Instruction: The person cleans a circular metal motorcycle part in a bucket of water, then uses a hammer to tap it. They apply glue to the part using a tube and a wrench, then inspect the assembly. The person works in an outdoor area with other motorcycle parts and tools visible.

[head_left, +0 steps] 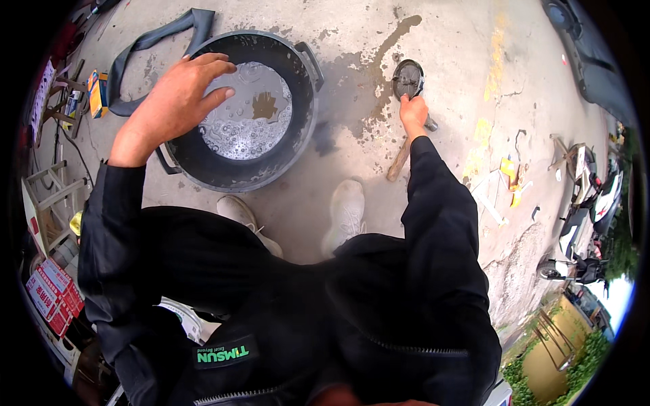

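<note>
My left hand [181,95] is over the left side of a large black tub [306,128]; its fingers are stretched out, the thumb apart, and nothing is in them. Shallow water [237,132] with bubbles covers the tub's bottom. On the right, my right hand [414,114] is closed on the near edge of a round black dish-like thing [407,78] with a raised rim; its exact kind is unclear. Below that hand a hammer [398,162] with a wooden handle shows, partly hidden by my wrist and sleeve. A flattened black inner tube [145,42] lies behind the tub.
My light shoes [347,213] stand on concrete near the tub. To the left are a yellow-orange box [98,93], a wooden stool-like frame [51,196] and a red-and-white carton [54,294]. Wet streaks [389,51] mark the floor. Parked motorbikes [582,223] stand at far right.
</note>
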Demonstrator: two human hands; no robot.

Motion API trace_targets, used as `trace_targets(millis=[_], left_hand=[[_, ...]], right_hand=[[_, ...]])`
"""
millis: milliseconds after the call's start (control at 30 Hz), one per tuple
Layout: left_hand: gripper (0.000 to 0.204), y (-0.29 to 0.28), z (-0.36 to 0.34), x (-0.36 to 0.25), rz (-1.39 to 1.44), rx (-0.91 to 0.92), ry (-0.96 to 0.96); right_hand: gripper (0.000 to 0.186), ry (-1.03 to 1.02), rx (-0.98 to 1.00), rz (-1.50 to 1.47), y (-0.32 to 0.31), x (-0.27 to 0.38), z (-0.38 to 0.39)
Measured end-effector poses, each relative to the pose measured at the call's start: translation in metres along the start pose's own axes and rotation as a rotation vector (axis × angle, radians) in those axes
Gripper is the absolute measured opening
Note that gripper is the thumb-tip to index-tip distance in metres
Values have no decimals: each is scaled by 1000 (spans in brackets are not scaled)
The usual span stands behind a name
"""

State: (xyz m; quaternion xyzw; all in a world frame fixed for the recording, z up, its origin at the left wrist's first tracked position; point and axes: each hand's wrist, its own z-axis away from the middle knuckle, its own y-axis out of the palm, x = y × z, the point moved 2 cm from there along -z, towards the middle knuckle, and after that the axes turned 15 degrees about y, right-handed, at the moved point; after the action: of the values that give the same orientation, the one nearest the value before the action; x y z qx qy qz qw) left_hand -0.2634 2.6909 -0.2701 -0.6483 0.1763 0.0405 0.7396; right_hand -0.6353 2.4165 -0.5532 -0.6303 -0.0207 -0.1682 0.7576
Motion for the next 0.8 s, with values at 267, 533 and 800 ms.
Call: trace_targets(millis=[267, 533, 800], left_hand=[[34, 4, -16, -3, 59, 73, 27], [33, 17, -22, 4, 258, 162, -61], [46, 12, -34, -12, 144, 45, 119]], right_hand=[[35, 23, -114, -227, -12, 13, -19], [29, 33, -116, -345, -4, 8, -17], [33, 36, -176, -280, -1, -13, -24]])
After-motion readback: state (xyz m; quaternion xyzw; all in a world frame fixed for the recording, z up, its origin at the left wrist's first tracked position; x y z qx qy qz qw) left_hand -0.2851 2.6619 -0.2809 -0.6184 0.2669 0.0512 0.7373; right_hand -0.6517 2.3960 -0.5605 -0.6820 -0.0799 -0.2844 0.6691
